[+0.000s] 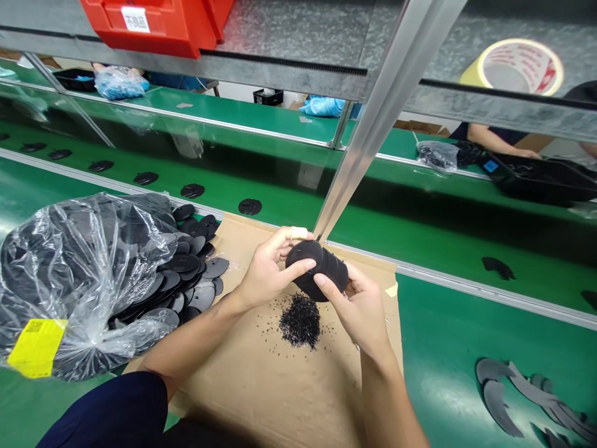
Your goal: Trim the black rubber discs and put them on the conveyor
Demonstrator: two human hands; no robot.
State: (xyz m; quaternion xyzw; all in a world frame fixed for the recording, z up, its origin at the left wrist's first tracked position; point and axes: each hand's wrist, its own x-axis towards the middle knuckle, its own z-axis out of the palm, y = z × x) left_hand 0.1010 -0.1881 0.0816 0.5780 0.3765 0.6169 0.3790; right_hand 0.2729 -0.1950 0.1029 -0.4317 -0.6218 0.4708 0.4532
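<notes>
Both of my hands grip a small stack of black round flat pieces (330, 269) over the brown cardboard sheet (280, 392). My left hand (269, 267) is closed on the left side, its thumb pressed on the top piece; a yellowish wrap covers one fingertip. My right hand (361, 305) closes round the right side, thumb on the near face. The fingers behind the stack are partly hidden. Just below lies a heap of tiny black bits (301, 320), with some scattered around it. Many loose black discs (186, 267) spill from a clear plastic bag (88, 267) at left.
An aluminium post (368, 124) rises right behind my hands. Beyond it, a green conveyor belt (280, 214) carries spaced black pieces. Curved black pieces (497, 398) lie at right. A red bin (153, 25) and a tape roll (517, 65) sit on the shelf. Another person's arm (499, 142) shows behind.
</notes>
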